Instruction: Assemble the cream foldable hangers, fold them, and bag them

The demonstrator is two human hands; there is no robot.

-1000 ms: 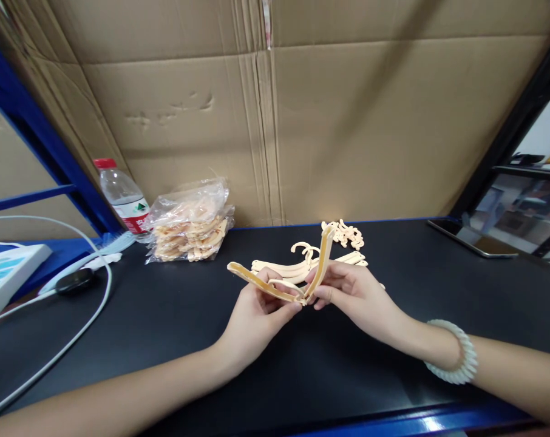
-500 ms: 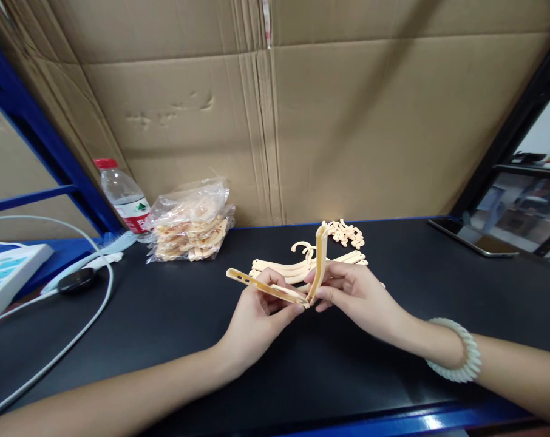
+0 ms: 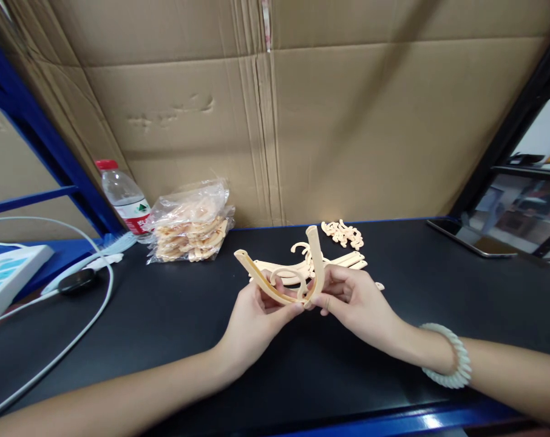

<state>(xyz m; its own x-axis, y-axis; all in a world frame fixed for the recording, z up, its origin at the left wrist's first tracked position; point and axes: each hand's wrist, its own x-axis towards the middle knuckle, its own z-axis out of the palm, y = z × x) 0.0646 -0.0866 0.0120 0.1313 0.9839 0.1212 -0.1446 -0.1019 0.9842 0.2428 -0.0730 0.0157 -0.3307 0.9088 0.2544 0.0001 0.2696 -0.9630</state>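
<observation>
Between both hands is a cream plastic folding clothes hanger [image 3: 318, 261], its two arms bent up in a V and its hook curving between them. My left hand [image 3: 261, 325] pinches the left arm close to the central joint, thumb on the near side. The right arm's lower end is gripped by my right hand [image 3: 354, 297], with the thumb and fingers closed at the joint. Just behind the hands, several more cream hangers [image 3: 284, 269] lie stacked on the black tabletop [image 3: 184, 340], partly hidden by the held one.
A heap of small cream hooks [image 3: 343, 233] lies at the back. Clear bags of cream parts [image 3: 190, 227] and a red-capped water bottle [image 3: 127, 197] stand back left. A white cable [image 3: 108, 291] loops on the left. A phone [image 3: 470, 237] lies back right, before the cardboard wall [image 3: 393, 121].
The held hanger has been turned, so its arms' faces and the hook between them now show more. The left arm's tip is higher. Both hands keep nearly the same place.
</observation>
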